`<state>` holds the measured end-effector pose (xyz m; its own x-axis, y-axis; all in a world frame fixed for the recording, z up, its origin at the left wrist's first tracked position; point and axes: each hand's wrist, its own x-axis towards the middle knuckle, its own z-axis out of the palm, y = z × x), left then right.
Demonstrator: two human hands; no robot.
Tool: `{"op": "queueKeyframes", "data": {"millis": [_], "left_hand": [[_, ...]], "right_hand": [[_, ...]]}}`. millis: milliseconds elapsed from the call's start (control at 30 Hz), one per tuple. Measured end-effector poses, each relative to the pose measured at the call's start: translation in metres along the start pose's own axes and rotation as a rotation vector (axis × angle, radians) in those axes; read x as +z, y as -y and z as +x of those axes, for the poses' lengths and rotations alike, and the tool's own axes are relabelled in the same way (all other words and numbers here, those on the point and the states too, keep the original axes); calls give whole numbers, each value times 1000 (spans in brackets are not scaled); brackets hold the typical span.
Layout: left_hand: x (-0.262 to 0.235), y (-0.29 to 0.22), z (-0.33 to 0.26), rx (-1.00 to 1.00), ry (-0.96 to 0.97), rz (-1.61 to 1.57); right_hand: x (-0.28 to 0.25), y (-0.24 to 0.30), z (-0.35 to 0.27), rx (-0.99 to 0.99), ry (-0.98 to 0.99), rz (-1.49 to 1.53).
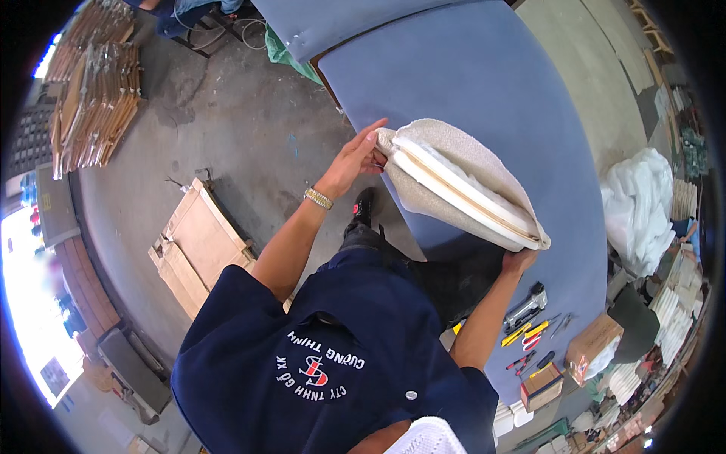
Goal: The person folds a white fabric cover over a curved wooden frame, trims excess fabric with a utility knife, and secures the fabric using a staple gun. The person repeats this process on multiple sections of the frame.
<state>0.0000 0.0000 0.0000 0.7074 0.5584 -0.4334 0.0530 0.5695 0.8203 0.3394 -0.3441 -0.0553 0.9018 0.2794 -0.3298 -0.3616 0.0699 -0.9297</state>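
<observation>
At the edge of the blue table (461, 68): cushion (432, 169), beige cloth (484, 155) around white padding (473, 198), tilted.
Left hand (354, 157): fingers closed on its left end.
Right hand (520, 260): at right end; fingers hidden, closure cannot be told.
Tabletop near right forearm (484, 321): staple gun (527, 304), yellow-handled tools (516, 334).

– What comes to two?
– One bare left hand (351, 160) plus one bare right hand (520, 261); two slim yellow-handled cutters (516, 335); two brown cardboard boxes (591, 340).
– And what do you count singly?
– One curved beige fabric piece with white padding (460, 185), one silver metal staple gun (526, 306), one gold-coloured metal wristband (318, 198), one crumpled white plastic bundle (639, 212) and one black shoe (365, 204).
</observation>
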Motion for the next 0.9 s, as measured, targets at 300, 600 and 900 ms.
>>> {"op": "queueKeyframes", "data": {"millis": [300,600,900], "left_hand": [[-18,12,10,38,-10,81],[-45,7,39,-88,-182,-118],[-49,-8,44,-123,-175,-22]], "right_hand": [[-11,-40,-1,65,-281,245],[84,76,-61,-283,-174,-251],[99,72,-74,-409,-145,-231]]}}
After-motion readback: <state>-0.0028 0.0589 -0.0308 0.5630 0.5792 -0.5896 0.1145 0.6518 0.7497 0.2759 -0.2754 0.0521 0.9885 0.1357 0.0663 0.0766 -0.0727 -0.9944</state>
